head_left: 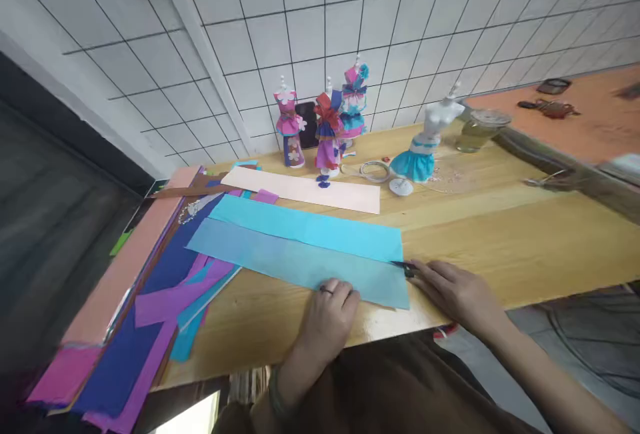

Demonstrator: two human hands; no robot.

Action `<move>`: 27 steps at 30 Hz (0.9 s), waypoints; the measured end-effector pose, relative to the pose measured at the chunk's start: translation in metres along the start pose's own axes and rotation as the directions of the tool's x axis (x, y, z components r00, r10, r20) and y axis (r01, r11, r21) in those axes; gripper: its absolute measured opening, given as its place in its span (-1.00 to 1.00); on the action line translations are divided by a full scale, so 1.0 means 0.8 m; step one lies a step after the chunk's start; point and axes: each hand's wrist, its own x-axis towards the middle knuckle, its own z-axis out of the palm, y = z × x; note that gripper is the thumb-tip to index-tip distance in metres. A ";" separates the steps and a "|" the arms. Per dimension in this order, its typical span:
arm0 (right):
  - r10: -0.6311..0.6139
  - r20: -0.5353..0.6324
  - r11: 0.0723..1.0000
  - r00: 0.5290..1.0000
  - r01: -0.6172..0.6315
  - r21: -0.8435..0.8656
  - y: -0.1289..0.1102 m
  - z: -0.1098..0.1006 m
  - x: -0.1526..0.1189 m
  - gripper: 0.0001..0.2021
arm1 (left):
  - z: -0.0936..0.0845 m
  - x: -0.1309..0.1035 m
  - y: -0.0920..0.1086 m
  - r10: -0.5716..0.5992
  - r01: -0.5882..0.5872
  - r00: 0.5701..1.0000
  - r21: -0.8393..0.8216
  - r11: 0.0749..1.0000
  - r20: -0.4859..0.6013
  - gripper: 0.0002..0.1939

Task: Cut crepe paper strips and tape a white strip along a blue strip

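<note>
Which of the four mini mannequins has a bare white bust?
The rightmost mannequin, wearing a turquoise skirt and standing apart. The pink-topped one, red-topped one and the tallest-looking one all have coloured tops.

Left hand [329,317] pressing a pale-blue crepe-paper strip [300,264], right hand [457,291] gripping black scissors [409,269] at the strip's edge, brighter turquoise paper [310,226] alongside, four miniature dress forms [354,104] standing near a tiled wall [305,27]
</note>
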 end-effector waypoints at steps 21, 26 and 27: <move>0.009 0.017 1.000 1.000 -0.009 0.008 -0.018 -0.008 0.019 -0.69 | -0.002 0.002 0.001 -0.003 0.001 0.999 -0.046 0.999 -0.040 -0.85; 0.013 0.021 1.000 1.000 -0.014 0.016 -0.020 -0.010 0.022 -0.69 | -0.003 0.002 0.001 -0.004 0.003 1.000 -0.044 0.999 -0.031 -0.86; 0.015 0.020 1.000 1.000 -0.016 0.022 -0.020 -0.009 0.022 -0.69 | -0.003 0.002 0.001 -0.004 0.003 0.999 -0.044 0.999 -0.033 -0.86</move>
